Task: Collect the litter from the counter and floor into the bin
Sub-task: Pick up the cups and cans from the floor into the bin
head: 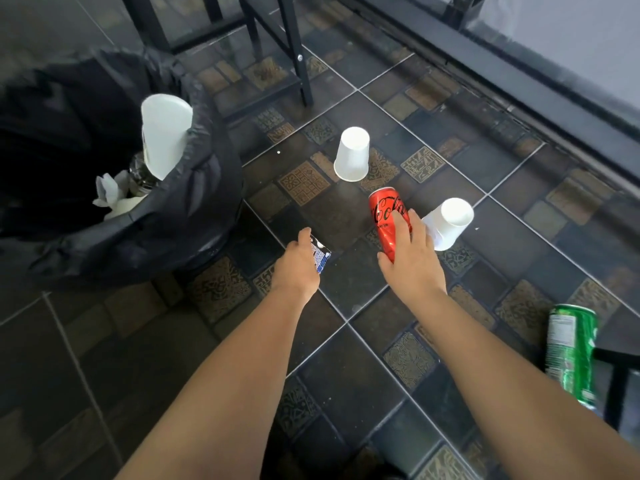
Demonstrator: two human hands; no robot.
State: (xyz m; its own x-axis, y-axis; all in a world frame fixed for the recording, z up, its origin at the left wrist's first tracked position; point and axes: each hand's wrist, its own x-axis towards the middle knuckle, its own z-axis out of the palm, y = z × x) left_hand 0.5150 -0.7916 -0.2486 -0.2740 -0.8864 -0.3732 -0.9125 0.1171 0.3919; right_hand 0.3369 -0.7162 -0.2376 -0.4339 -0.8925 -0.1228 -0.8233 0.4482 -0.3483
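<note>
My right hand (pixel 410 258) grips a red cola can (pixel 386 216) just above the tiled floor, beside an upturned white paper cup (pixel 446 223). A small blue and white wrapper (pixel 320 256) is held in my left hand (pixel 298 263), to the right of the bin. The black-lined bin (pixel 180 216) at the left holds a white cup (pixel 165 133), a bottle and crumpled tissue. Another upturned white cup (pixel 352 154) stands on the floor farther away. A green can (pixel 569 351) lies at the right edge.
Black metal stool legs (pixel 294 50) stand beyond the cups. A dark window ledge (pixel 519 84) runs along the right. Another black frame (pixel 620 368) sits by the green can.
</note>
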